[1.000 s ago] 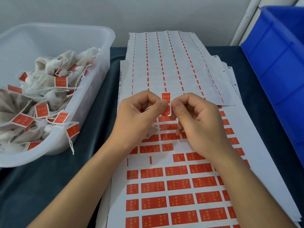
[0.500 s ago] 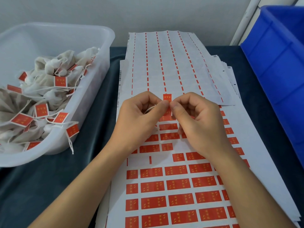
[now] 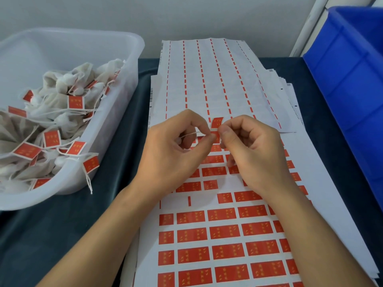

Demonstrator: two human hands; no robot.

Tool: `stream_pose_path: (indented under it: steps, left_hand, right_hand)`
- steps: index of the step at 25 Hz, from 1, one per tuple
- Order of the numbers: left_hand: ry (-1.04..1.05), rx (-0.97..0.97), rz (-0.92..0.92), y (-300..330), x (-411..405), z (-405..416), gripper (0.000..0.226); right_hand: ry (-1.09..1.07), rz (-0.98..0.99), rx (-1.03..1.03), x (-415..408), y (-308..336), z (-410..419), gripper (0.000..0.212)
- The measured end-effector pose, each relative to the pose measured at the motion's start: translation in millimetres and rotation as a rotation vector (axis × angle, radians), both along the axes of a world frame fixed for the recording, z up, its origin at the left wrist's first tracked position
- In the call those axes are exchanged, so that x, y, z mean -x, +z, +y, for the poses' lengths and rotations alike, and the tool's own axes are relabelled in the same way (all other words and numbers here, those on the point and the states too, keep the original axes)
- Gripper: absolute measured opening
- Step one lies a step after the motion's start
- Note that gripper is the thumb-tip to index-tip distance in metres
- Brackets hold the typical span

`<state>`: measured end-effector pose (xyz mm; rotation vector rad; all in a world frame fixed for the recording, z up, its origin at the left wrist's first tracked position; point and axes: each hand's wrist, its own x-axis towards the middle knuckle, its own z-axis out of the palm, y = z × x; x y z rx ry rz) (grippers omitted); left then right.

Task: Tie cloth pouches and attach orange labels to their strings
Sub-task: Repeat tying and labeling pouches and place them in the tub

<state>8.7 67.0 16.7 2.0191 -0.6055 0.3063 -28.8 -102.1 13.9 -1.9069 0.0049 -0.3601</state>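
Together our hands meet mid-frame: left hand (image 3: pixel 176 150) pinches a white string (image 3: pixel 189 134), right hand (image 3: pixel 252 150) pinches an orange label (image 3: pixel 216 122) above the label sheet (image 3: pixel 228 235).

Plain grey-white wall (image 3: pixel 186 15) behind; table w/ dark teal cloth (image 3: pixel 51 235); white post (image 3: pixel 306 27) far right corner.

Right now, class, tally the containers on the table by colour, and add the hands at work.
White tub: 1
Blue crate: 1
Hands: 2, the left hand and right hand, both pinching one orange label
Total: 4
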Motion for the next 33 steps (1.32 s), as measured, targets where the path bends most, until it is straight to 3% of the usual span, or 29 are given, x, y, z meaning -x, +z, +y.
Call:
stream_pose_path:
  steps: [8,14,24,33]
  left_hand:
    - [0.032,-0.058,-0.038,-4.9,-2.1,0.8,0.012]
    - [0.038,-0.059,0.034,-6.2,-4.7,1.6,0.012]
    - [-0.046,0.109,0.497,1.2,-10.9,6.4,0.009]
    - [-0.117,0.164,0.637,5.9,-9.9,7.3,0.01]
  right_hand:
    - [-0.024,-0.027,0.061,0.4,0.7,-3.3,0.011]
    - [-0.05,-0.052,0.112,-1.1,-0.7,-2.9,0.009]
    - [-0.063,-0.095,0.092,-2.3,-1.7,-3.1,0.007]
    - [-0.034,-0.09,0.073,-1.1,-1.3,-1.6,0.006]
